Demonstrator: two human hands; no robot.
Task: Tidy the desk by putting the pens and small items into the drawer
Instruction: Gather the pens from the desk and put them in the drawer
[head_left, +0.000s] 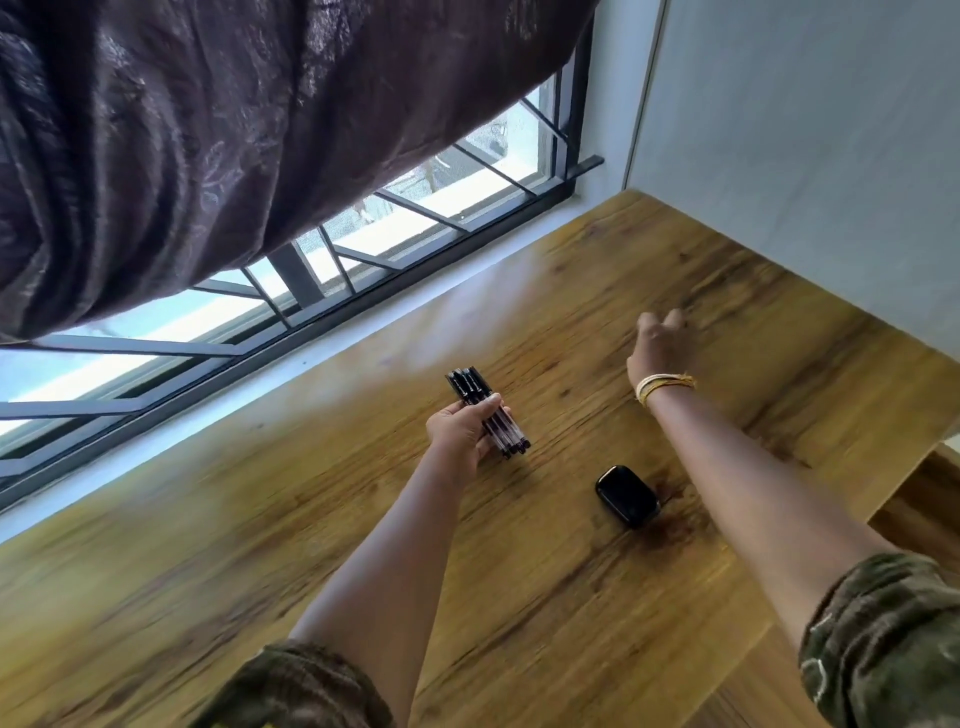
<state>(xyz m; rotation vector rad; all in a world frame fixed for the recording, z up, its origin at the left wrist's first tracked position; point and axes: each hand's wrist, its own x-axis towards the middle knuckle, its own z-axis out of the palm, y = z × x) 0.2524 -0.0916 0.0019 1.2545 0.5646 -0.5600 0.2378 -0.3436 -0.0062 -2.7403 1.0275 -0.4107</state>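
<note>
While around pens (488, 415), left hand (462, 431).

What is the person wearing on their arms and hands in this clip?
Both forearms are bare, with camouflage-patterned sleeves in olive and dark green pushed up near the elbows. The right wrist carries a stack of thin gold and pale bangles. No gloves, rings or watch are visible on the left hand or right hand.

Looks like a home room, bedroom or study corner. Wood-grain counter (597, 322) pushed against a barred window (395, 228), dark brown patterned curtain (234, 130) hanging over it, plain pale wall (810, 145) on the right side.
</note>
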